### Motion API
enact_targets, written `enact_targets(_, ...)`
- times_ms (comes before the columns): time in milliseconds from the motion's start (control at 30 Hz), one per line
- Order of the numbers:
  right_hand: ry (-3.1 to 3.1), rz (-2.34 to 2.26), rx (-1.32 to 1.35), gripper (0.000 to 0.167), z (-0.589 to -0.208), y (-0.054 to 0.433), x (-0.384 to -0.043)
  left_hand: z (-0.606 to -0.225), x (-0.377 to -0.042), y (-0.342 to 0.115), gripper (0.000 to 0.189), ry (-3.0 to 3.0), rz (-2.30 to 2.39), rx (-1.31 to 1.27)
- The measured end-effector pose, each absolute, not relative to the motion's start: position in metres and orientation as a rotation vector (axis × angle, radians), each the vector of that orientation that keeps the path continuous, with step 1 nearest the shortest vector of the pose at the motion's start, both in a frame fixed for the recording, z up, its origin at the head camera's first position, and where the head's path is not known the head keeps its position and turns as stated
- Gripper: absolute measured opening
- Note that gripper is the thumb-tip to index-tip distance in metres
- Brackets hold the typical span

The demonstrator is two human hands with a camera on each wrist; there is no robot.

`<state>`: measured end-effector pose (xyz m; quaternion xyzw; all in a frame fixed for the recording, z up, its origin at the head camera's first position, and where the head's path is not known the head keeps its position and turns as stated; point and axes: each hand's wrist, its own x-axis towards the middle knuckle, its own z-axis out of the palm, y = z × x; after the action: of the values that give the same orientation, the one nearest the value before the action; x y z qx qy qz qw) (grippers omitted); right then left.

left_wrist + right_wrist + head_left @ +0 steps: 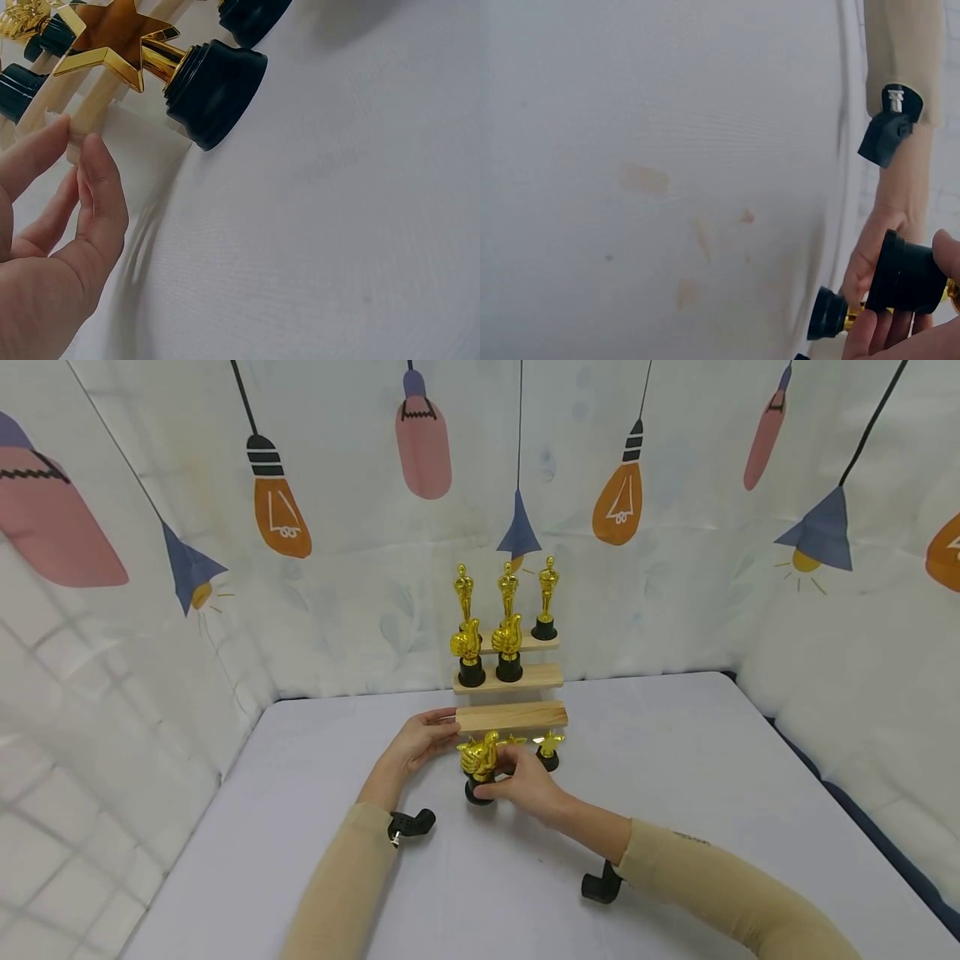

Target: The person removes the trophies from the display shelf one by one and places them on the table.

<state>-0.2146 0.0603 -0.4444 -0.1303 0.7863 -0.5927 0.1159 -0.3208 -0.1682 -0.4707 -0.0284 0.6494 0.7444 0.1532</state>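
Observation:
My right hand (525,781) grips a gold thumbs-up trophy (480,758) by its black base (906,276), upright in front of the tiered wooden stand. With thumb and fingertips, my left hand (423,739) pinches the left end of the lowest wooden tier (513,717); the left wrist view shows the pinch on the wood's end (86,124). Star trophies line the front of the stand; one star trophy (549,750) shows at the right, the others partly hidden behind the held trophy and my right hand. Close beside my left fingers is a star trophy (214,94).
Two thumbs-up trophies (508,647) stand on the middle tier (536,677). Three figure trophies (547,597) occupy the top tier (540,643). Behind the white-covered table (660,760) hangs a curtain (337,610) printed with lamps. Each wrist carries a black camera mount (602,885).

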Motion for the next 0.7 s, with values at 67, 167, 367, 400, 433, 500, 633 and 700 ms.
enact_targets(67, 2.299, -1.732, -0.363, 0.051, -0.448, 0.059, -0.216, -0.470, -0.321, -0.169, 0.053, 1.857, 2.137, -0.083)
enact_targets(167, 2.286, -1.736, -0.355, 0.051, -0.453, 0.057, -0.218, -0.471, -0.320, -0.169, 0.054, 1.853, 2.138, -0.076)
enact_targets(367, 2.290, -1.724, -0.353, 0.050, -0.460, 0.050, -0.221, -0.473, -0.321, -0.171, 0.053, 1.858, 2.151, -0.053)
enact_targets(400, 2.292, -1.721, -0.347, 0.050, -0.461, 0.049, -0.221, -0.473, -0.321, -0.171, 0.053, 1.858, 2.152, -0.050)
enact_targets(433, 2.295, -1.719, -0.339, 0.049, -0.462, 0.048, -0.221, -0.473, -0.321, -0.171, 0.053, 1.855, 2.153, -0.049)
enact_targets(500, 2.297, -1.720, -0.321, 0.049, -0.462, 0.046, -0.221, -0.474, -0.321, -0.170, 0.053, 1.850, 2.152, -0.050)
enact_targets(633, 2.325, -1.696, -0.291, 0.053, -0.464, 0.043, -0.221, -0.474, -0.322, -0.170, 0.054, 1.844, 2.152, -0.055)
enact_targets(700, 2.341, -1.673, -0.276, 0.056, -0.465, 0.042, -0.221, -0.475, -0.322, -0.170, 0.054, 1.846, 2.151, -0.050)
